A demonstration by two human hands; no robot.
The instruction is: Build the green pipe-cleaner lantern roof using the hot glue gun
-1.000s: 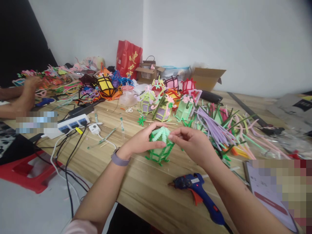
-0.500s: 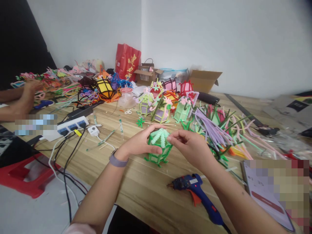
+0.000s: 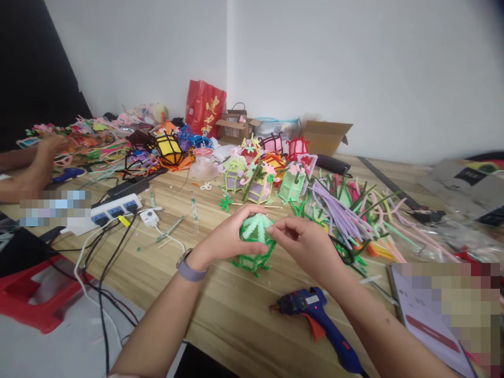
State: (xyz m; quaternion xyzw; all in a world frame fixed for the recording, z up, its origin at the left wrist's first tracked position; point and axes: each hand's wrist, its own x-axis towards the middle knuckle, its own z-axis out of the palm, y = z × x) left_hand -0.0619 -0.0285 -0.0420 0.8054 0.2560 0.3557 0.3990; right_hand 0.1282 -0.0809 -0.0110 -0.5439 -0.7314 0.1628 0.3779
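Barely any change over the last second; view shifted slightly. Left hand still cups green lantern with fuzzy mint roof ribs, on wood-grain worktop; right hand still pinches its roof edge. Grip unreleased both sides. Probably steadying or fine adjustment, same step.

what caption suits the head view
Left hand cups a green fuzzy-framed lantern, right hand at its mint ridged roof.
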